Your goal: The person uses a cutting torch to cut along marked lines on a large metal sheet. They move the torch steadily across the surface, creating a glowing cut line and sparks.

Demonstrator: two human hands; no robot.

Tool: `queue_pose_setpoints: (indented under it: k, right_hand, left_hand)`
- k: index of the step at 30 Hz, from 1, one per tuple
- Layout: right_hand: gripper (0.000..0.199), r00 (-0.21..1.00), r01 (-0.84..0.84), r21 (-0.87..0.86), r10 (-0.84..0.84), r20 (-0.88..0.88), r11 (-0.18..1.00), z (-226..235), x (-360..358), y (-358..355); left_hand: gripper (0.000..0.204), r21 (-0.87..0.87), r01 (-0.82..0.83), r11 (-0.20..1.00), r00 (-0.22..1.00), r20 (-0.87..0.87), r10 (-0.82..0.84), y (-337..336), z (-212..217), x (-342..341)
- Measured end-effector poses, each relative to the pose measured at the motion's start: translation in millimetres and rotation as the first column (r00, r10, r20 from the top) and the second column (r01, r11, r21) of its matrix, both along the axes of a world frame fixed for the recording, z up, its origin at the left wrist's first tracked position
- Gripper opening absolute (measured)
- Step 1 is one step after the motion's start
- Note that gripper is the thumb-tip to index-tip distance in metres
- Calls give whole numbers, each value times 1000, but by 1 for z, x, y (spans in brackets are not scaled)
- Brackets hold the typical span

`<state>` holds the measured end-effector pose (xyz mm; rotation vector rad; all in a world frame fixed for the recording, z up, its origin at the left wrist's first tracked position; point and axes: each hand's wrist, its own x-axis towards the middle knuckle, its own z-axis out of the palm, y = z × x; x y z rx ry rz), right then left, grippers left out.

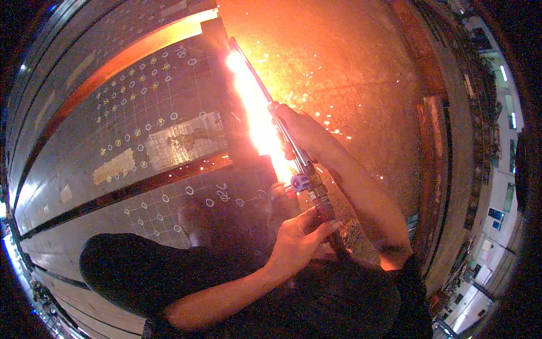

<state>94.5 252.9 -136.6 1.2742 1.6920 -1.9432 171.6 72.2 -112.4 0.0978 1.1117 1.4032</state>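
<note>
A long-tubed cutting torch [293,148] runs slantwise through the middle of the view, its tip toward the far edge of a steel plate [169,93]. White-orange glare along its left side hides the flame and part of the plate edge. My right hand [292,125] is closed around the torch tube, partway toward the tip. Nearer my body, my left hand [302,237] grips the rear handle, just behind the blue valve knob [301,182]. Sparks scatter over the orange-lit floor [361,73] to the right. White circles and grid lines mark the plate.
A second marked plate [169,206] lies nearer, across a dark gap. Tape patches [186,138] cover parts of the far plate. My dark-clothed knee [121,268] rests at lower left. Long steel pieces [437,147] line the right side.
</note>
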Motion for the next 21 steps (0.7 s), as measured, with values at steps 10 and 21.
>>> queue_pose_setpoints:
  k: [10,21]
  right_hand:
    - [44,998,54,-79,-55,-4,995,-18,1,3]
    - [45,999,34,-50,-34,-6,998,-14,2,2]
  left_hand:
    - [26,-65,6,998,994,109,1,1,5,-1]
    - [27,-41,-21,999,997,70,24,1,5,2]
